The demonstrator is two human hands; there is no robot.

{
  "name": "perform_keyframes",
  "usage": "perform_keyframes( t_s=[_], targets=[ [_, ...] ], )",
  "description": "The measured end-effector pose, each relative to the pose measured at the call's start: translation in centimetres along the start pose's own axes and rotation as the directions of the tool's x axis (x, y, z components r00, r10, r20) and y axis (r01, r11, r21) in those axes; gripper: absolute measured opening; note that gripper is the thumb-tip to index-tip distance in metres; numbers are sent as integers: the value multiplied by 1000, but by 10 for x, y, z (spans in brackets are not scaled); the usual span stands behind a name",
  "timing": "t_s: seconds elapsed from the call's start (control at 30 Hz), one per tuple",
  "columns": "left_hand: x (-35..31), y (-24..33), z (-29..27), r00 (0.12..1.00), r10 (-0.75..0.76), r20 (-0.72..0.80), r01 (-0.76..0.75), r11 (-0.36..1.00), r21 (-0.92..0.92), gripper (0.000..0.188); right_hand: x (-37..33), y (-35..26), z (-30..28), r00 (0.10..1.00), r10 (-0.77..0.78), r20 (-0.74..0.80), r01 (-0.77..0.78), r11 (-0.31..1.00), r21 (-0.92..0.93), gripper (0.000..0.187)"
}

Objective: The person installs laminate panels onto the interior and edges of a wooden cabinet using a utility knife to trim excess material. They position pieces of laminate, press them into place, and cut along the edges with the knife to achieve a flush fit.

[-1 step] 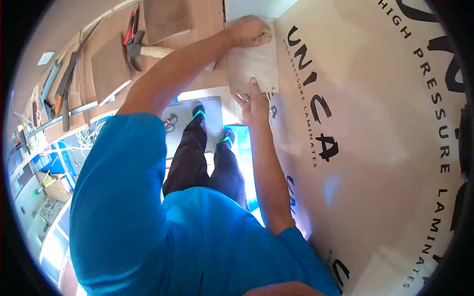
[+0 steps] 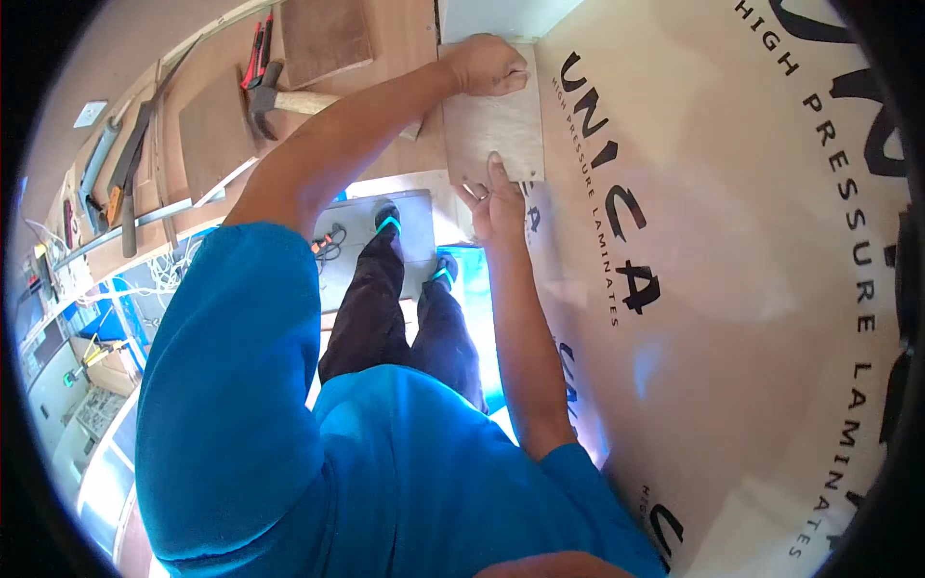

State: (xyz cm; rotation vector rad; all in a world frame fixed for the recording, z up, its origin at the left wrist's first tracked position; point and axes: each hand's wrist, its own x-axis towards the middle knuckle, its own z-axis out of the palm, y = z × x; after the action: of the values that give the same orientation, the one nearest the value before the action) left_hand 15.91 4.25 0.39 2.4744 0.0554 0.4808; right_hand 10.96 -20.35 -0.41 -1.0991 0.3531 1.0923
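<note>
A thin, pale rectangular wooden board [image 2: 487, 130] lies at the far corner of the wooden worktop, against the wrapped upright panel. My left hand [image 2: 488, 65] rests on its far end, the fingers curled into a closed fist; whether they pinch something small is hidden. At the near edge my right hand [image 2: 498, 204] grips the board, thumb on top and fingers below. Left of the board a claw hammer [image 2: 299, 101] with a wooden handle lies partly behind my left forearm.
Brown wooden pieces [image 2: 217, 135], a red cutter [image 2: 256, 53], a handsaw [image 2: 135, 144] and a blue-grey tube [image 2: 99, 159] lie on the worktop [image 2: 409, 39]. The tall panel [image 2: 732, 241] in printed wrapping closes off my right side. A tool with looped handles [image 2: 330, 243] lies by my feet.
Hardly anything differs. My left sleeve has shifted slightly left, showing more of the looped-handled tool by my feet. Both hands stay at the board.
</note>
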Motion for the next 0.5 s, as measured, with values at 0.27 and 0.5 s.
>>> perform_keyframes(
  t_s=[0.27,0.5],
  targets=[
    [-50,97,-31,900,-311,-307,284,950,-130,28,-44,-8,-22,995,-72,-71,51,965,-258,41],
    [-238,218,22,703,-700,128,599,485,-637,23,42,-61,104,323,-452,831,679,-501,-536,40]
  ],
)
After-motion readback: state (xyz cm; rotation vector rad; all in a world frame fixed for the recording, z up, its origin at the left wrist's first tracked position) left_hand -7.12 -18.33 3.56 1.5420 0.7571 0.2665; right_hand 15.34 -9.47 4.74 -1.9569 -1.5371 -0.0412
